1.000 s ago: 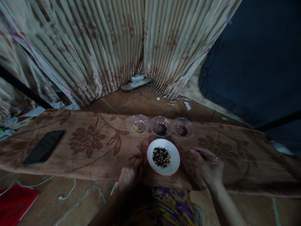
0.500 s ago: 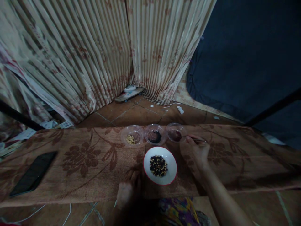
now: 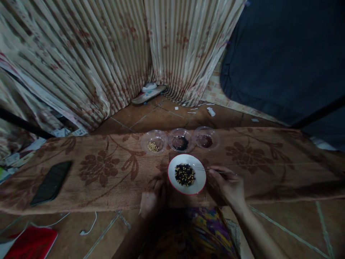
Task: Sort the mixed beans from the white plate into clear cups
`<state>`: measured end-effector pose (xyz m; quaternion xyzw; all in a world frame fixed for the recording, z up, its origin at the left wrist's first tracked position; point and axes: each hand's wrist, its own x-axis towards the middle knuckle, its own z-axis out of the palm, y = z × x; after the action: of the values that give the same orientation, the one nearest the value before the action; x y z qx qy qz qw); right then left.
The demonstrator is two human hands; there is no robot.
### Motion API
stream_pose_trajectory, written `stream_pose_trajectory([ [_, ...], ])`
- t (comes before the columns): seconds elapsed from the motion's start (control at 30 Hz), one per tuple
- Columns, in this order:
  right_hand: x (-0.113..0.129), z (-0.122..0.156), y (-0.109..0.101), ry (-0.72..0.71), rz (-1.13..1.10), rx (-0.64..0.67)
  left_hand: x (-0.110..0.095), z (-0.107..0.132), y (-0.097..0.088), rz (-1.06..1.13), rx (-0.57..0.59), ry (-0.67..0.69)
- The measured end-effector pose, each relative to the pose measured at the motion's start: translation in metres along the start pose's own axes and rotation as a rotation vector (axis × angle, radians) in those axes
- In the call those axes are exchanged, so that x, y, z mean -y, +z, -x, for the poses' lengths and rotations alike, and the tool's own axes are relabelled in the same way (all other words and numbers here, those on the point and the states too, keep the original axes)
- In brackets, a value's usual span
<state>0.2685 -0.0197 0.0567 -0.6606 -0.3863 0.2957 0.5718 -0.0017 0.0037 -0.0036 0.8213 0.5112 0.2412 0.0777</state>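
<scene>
My right hand (image 3: pixel 229 183) is closed on thin metal tweezers (image 3: pixel 201 168), whose tips reach over the right rim of a white bowl with a red edge (image 3: pixel 200 181). Inside the bowl lies a mix of black and pale yellow beans (image 3: pixel 184 175). Left of the bowl, my left hand (image 3: pixel 153 194) rests on the cloth with its fingers curled in shadow and nothing visible in them. Behind the bowl stand three clear plastic bowls: one with yellow beans (image 3: pixel 152 146), one with black beans (image 3: pixel 182 142), one with dark red beans (image 3: pixel 205 141).
A brown flower-patterned cloth (image 3: pixel 107 190) covers the low table. A black phone (image 3: pixel 51 182) lies at its left. Beyond the far edge are a skateboard (image 3: pixel 148 95), paper scraps (image 3: pixel 211 111) and striped curtains (image 3: pixel 121 54). A red item (image 3: pixel 32 242) and a white cable (image 3: pixel 91 226) are on the floor.
My right hand has brought the tweezers from the bowl of dark red beans back toward me to the white bowl. My left hand stays beside it. The whole view has tilted down slightly.
</scene>
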Motion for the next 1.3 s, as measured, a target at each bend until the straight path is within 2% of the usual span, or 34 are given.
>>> stream_pose_trajectory([
  [0.2,-0.005,0.01,0.002,-0.21,0.316,0.251,-0.001,0.0,-0.001,0.004,0.009,-0.006],
  [0.37,0.008,0.018,0.021,-0.286,0.29,0.436,-0.002,0.0,0.0,-0.006,0.015,-0.017],
  [0.43,0.01,0.02,0.024,-0.259,0.239,0.426,-0.002,0.0,0.0,-0.008,0.01,-0.012],
  [0.5,0.01,0.018,0.021,-0.208,0.193,0.361,-0.002,0.0,0.0,-0.008,0.004,-0.009],
  [0.6,0.008,0.011,0.009,-0.139,0.174,0.253,-0.002,0.0,-0.001,0.001,0.01,-0.011],
  [0.7,0.003,0.004,-0.004,-0.091,0.213,0.202,-0.001,0.0,0.0,0.015,0.019,-0.005],
  [0.8,-0.004,0.004,-0.01,-0.078,0.237,0.193,-0.001,0.001,0.001,0.013,0.025,-0.003],
  [1.13,-0.013,0.01,-0.006,-0.042,0.231,0.235,-0.001,0.002,0.001,-0.007,0.043,-0.031],
  [1.3,-0.014,0.008,-0.007,-0.078,0.256,0.221,-0.002,0.001,0.002,-0.011,0.036,-0.028],
])
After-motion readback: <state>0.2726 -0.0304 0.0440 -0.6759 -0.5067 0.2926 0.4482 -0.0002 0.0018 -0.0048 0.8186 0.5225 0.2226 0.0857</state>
